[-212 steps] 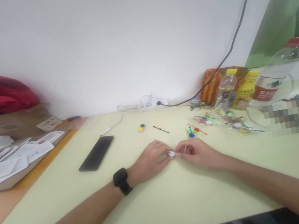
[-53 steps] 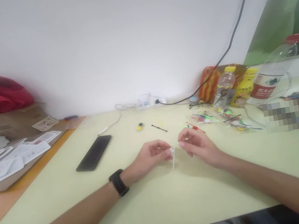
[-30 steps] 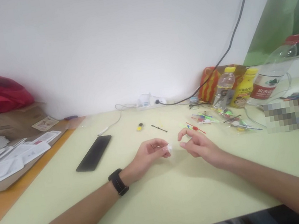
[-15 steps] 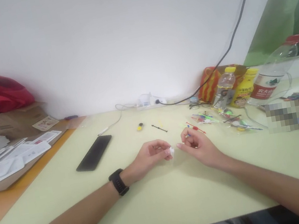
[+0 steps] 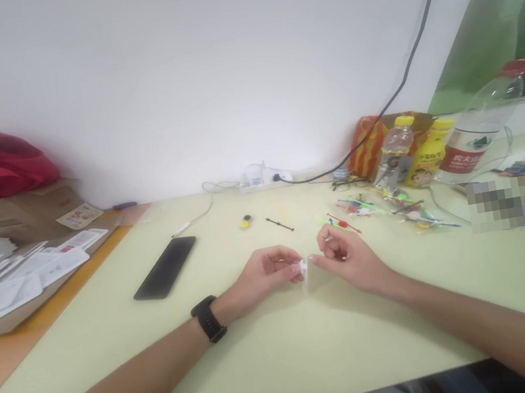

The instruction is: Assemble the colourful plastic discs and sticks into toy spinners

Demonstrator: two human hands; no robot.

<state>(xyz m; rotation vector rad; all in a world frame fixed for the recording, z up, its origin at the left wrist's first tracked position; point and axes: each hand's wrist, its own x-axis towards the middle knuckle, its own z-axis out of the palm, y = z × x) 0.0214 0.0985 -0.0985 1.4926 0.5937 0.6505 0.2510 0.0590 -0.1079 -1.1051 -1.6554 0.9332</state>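
Note:
A small white plastic piece [image 5: 303, 266] is pinched between the thumb and fingers of my left hand [image 5: 269, 269], just above the table. A thin, blurred white strip of it points down. My right hand [image 5: 351, 259] is close on the right, its fingers curled and its thumb tip beside the white piece. A gap shows between that thumb and the index finger, with nothing visible in it. Beyond my hands lie a black double-ended arrow [image 5: 280, 224], a yellow and black round piece [image 5: 245, 222] and a red arrow [image 5: 344, 224].
A black phone [image 5: 166, 269] lies left of my hands. Bagged colourful plastic parts [image 5: 420, 217] and several bottles, including a large one with a red cap [image 5: 468, 145], are at the right. Papers [image 5: 57, 264] and a cardboard box [image 5: 18, 214] occupy the left. A power strip [image 5: 259, 177] sits by the wall.
The white piece has turned in my left fingers, and its thin strip now shows hanging downward. My right thumb has come slightly nearer to it. Everything else stays put.

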